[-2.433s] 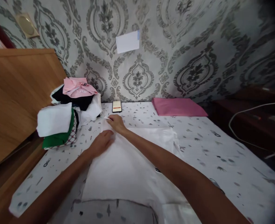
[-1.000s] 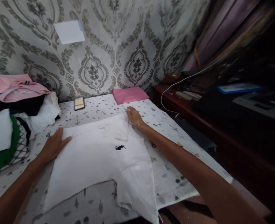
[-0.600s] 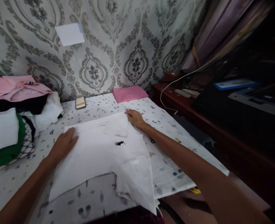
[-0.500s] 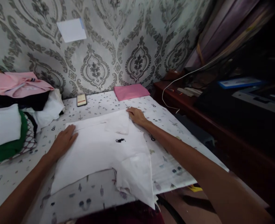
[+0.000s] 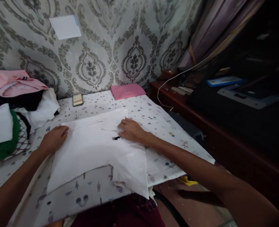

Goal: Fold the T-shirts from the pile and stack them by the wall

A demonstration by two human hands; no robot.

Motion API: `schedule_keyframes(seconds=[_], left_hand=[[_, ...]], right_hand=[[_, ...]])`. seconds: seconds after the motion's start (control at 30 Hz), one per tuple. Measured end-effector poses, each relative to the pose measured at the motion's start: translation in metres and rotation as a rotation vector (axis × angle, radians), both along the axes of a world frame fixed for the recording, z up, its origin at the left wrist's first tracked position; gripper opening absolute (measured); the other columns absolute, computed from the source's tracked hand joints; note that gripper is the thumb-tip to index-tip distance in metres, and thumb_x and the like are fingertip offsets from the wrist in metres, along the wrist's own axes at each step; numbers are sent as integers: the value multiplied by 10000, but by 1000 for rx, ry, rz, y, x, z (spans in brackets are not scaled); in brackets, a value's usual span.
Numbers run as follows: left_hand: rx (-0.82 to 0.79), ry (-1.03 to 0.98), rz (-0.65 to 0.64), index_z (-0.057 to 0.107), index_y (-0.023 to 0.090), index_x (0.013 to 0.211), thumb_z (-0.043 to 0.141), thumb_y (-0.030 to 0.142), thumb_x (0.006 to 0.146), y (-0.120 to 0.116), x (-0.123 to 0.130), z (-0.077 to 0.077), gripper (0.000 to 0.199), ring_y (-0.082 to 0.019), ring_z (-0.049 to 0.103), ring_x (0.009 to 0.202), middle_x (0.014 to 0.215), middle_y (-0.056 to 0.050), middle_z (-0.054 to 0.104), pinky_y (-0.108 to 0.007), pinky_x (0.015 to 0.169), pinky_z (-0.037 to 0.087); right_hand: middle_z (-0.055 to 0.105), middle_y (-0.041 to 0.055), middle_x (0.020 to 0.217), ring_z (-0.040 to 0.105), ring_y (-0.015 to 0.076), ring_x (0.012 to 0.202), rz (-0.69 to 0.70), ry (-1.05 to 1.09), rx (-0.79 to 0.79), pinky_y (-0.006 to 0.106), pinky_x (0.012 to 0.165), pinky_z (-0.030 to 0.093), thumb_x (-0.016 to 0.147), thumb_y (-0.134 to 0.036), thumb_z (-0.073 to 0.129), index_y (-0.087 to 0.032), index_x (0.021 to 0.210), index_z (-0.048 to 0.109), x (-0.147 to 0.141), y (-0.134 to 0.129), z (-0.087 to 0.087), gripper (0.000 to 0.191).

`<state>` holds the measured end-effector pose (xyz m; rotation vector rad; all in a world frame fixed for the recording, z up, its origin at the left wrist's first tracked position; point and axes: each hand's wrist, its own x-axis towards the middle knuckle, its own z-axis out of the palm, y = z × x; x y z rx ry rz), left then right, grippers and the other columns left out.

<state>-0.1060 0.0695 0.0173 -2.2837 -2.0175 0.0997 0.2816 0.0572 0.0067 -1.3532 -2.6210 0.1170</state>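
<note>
A white shirt (image 5: 89, 145) with a small black emblem (image 5: 116, 138) lies spread on the patterned white sheet (image 5: 172, 135). My left hand (image 5: 54, 138) rests at the shirt's upper left corner, its fingers close together and curled on the cloth. On the folded part by the collar, just above the emblem, my right hand (image 5: 131, 130) pinches the fabric with bent fingers. One sleeve spreads toward the near edge of the surface.
Piled clothes (image 5: 16, 83) in pink, black, white and green lie at the left. A pink folded cloth (image 5: 127, 91) and a small card-like box (image 5: 77, 99) are near the wall. At the right stands a dark red desk (image 5: 184, 108) with a white cable.
My right hand has moved from the shirt's top edge down toward the emblem. My left hand still lies at the upper left corner. The view has shifted slightly.
</note>
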Motion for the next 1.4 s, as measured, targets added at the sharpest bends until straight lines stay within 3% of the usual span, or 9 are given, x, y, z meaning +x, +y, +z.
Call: schedule_keyframes(seconds=[0.13, 0.43, 0.7, 0.83, 0.97, 1.07, 1.17, 1.27, 1.4], left_hand=[[-6, 38, -7, 657, 154, 1229, 295, 270, 941, 3, 6, 5, 477, -335, 635, 1116, 1290, -171, 655, -470, 875, 531], [74, 103, 51, 671, 173, 1233, 250, 283, 980, -2, 14, 27, 503, -349, 633, 1133, 1272, -140, 674, -468, 823, 550], [91, 80, -85, 715, 200, 1101, 273, 269, 955, -8, 6, 14, 471, -321, 590, 1192, 1212, -109, 701, -481, 890, 548], [58, 129, -118, 713, 180, 1090, 297, 284, 944, -9, 5, 17, 453, -322, 601, 1158, 1193, -124, 706, -482, 944, 506], [26, 69, -106, 700, 155, 1130, 325, 371, 957, -3, 29, 21, 466, -315, 606, 1154, 1198, -133, 708, -488, 1029, 440], [23, -154, -109, 546, 121, 1381, 243, 387, 1002, 13, 54, 9, 554, -276, 499, 1333, 1418, -143, 584, -430, 1130, 361], [-106, -245, -80, 277, 52, 1547, 242, 528, 1005, 26, 63, -13, 722, -287, 241, 1510, 1628, -182, 270, -436, 1207, 240], [-155, -246, 11, 188, 26, 1566, 237, 646, 975, 26, 48, -30, 858, -300, 78, 1546, 1656, -201, 120, -482, 1234, 126], [-111, -213, 139, 191, 64, 1571, 215, 645, 971, 19, 7, -37, 836, -311, 77, 1545, 1657, -200, 113, -558, 1214, 121]], right_hand=[[684, 121, 1064, 585, 234, 1009, -118, -78, -7, 342, 849, 439, 959, -83, 460, -119, 1029, 679, -11, -4, 4, 232], [704, 117, 1047, 585, 225, 978, -138, 90, 172, 336, 852, 421, 968, -72, 456, -122, 1077, 670, -2, -7, 18, 245], [707, 109, 1032, 623, 226, 979, -104, 42, -38, 331, 871, 445, 937, -151, 523, -141, 1024, 711, 5, -9, 8, 207], [735, 93, 1046, 656, 246, 973, -126, 164, -112, 342, 852, 487, 970, -395, 500, -182, 1028, 730, 8, 18, 15, 319], [667, 156, 1283, 597, 282, 1204, -199, 230, -26, 398, 1044, 445, 997, -314, 368, -108, 1222, 657, -8, 68, 5, 420], [478, 182, 1511, 409, 288, 1422, -149, 162, -19, 424, 1165, 344, 988, -308, 358, -67, 1395, 517, -27, 98, -19, 499], [418, 190, 1553, 336, 291, 1470, -161, 69, -29, 445, 1192, 305, 1001, -415, 333, -72, 1437, 465, -31, 111, -44, 570], [409, 215, 1552, 325, 310, 1474, -171, 21, 12, 479, 1198, 281, 999, -539, 278, -66, 1450, 446, -20, 113, -59, 675], [342, 206, 1593, 260, 313, 1502, -222, 15, 0, 532, 1205, 233, 985, -635, 213, -91, 1508, 372, -11, 112, -62, 772]])
